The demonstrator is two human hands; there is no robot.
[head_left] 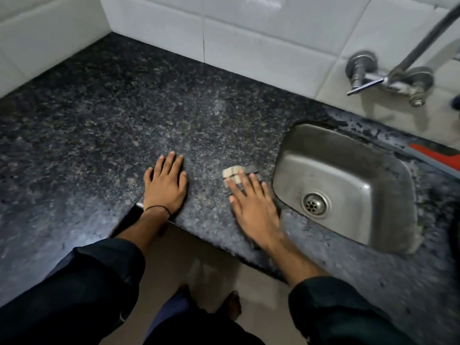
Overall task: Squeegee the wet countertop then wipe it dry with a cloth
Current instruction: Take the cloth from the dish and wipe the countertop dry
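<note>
The dark speckled granite countertop (104, 125) fills most of the view. My left hand (165, 185) lies flat on it near the front edge, fingers spread, holding nothing. My right hand (251, 202) presses flat on a small folded cloth (232, 171), pale with dark stripes, which shows only beyond my fingertips, just left of the sink. The rest of the cloth is hidden under my palm. No squeegee is clearly in view.
A steel sink (348, 185) with a round drain is set into the counter at right. A wall tap (388, 75) sticks out of the white tiles above it. A red and dark object (435, 153) lies behind the sink at the right edge. Floor shows below the counter edge.
</note>
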